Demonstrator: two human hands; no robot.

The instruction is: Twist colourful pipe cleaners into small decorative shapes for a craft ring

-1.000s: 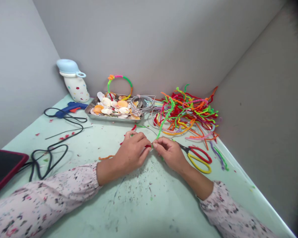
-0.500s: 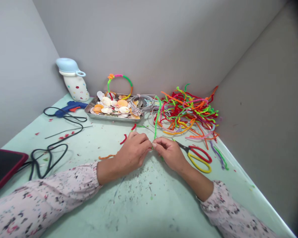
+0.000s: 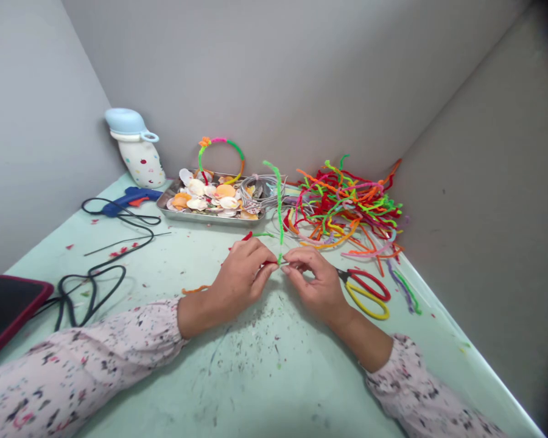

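Note:
My left hand [image 3: 243,271] is closed, thumb and fingers pinching a wire wrapped in red pipe cleaner [image 3: 269,263]. A bright green pipe cleaner [image 3: 280,213] stands upright from the wire between my hands, its top bent to the left. Opposite it, my right hand [image 3: 317,283] pinches the bare grey wire [image 3: 284,263] just right of the green wrap. Behind my left hand, a red end [image 3: 248,236] and a short green piece [image 3: 262,235] show. Scissors [image 3: 368,292] with red and yellow handles lie beside my right hand, their blades partly hidden by it.
A metal tray [image 3: 210,220] of seashells holds a colourful pipe-cleaner ring [image 3: 243,159]. Right of it are a coil of grey wire [image 3: 267,190] and a pipe-cleaner heap [image 3: 347,207]. Leftward lie a blue glue gun [image 3: 128,198], black cord [image 3: 91,274], phone [image 3: 16,310] and bottle [image 3: 139,155].
The green pipe cleaner has swung left and now stands more upright. My right fingers have opened slightly from the left ones, and a short stretch of wire shows between the hands.

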